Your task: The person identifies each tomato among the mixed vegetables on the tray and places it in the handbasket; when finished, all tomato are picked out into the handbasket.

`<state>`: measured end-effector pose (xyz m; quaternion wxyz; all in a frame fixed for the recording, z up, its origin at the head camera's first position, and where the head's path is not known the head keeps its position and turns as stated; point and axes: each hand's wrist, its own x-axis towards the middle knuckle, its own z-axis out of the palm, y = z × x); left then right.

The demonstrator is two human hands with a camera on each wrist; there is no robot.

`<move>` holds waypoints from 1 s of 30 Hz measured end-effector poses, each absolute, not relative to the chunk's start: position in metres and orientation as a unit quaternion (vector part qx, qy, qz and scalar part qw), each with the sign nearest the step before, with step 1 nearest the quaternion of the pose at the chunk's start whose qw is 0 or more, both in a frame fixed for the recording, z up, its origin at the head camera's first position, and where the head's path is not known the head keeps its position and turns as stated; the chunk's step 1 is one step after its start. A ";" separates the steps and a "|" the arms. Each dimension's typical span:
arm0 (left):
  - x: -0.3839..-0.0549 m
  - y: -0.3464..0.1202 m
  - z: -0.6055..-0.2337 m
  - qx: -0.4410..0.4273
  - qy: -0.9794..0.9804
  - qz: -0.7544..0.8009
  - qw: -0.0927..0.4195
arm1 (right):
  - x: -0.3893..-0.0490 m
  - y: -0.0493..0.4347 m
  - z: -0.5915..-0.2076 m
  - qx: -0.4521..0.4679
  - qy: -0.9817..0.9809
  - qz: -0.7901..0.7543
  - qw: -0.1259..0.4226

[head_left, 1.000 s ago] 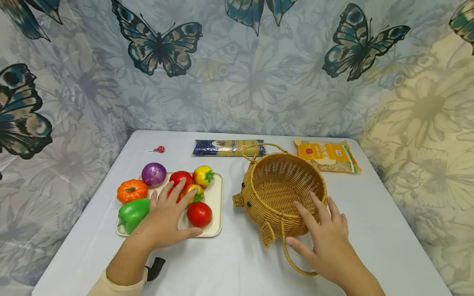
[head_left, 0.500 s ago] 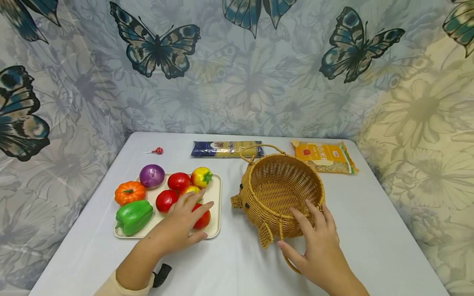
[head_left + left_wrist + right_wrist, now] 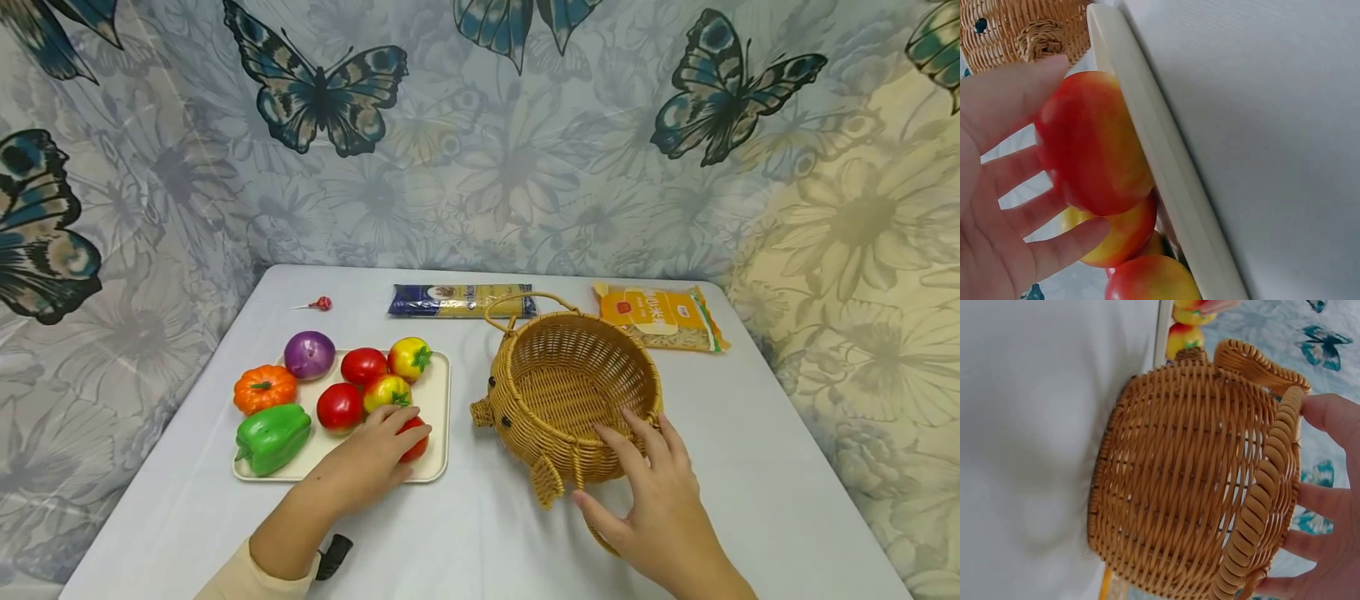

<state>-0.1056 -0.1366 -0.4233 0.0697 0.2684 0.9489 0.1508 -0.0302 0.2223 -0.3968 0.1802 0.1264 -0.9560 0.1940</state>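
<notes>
Pumpkin (image 3: 265, 389), orange, sits left of my left hand (image 3: 371, 465), a green pepper (image 3: 273, 439) nearer it and a purple vegetable (image 3: 309, 355) farther off; four red-and-yellow fruits (image 3: 387, 388) lie just beyond my fingers; that hand is spread about a red fruit (image 3: 1088, 137) by the rim of the cream tray (image 3: 437, 392), though I cannot tell how firmly it touches; a wicker basket (image 3: 521, 442) stands between my hands, snout facing the left; my right hand (image 3: 660, 508) is loosely spread at its near rim, thumb by the handle (image 3: 1265, 487); beyond lies a yellow packet (image 3: 660, 315).
</notes>
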 end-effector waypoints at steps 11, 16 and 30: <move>-0.112 -0.138 -0.429 0.274 0.949 0.142 0.062 | -0.027 0.234 -0.398 0.139 -0.946 0.212 0.202; -0.114 -0.138 -0.429 0.284 0.948 0.131 0.059 | -0.026 0.240 -0.399 0.150 -0.942 0.220 0.207; -0.119 -0.138 -0.407 0.285 0.944 0.148 0.073 | -0.030 0.247 -0.407 0.192 -0.925 0.220 0.245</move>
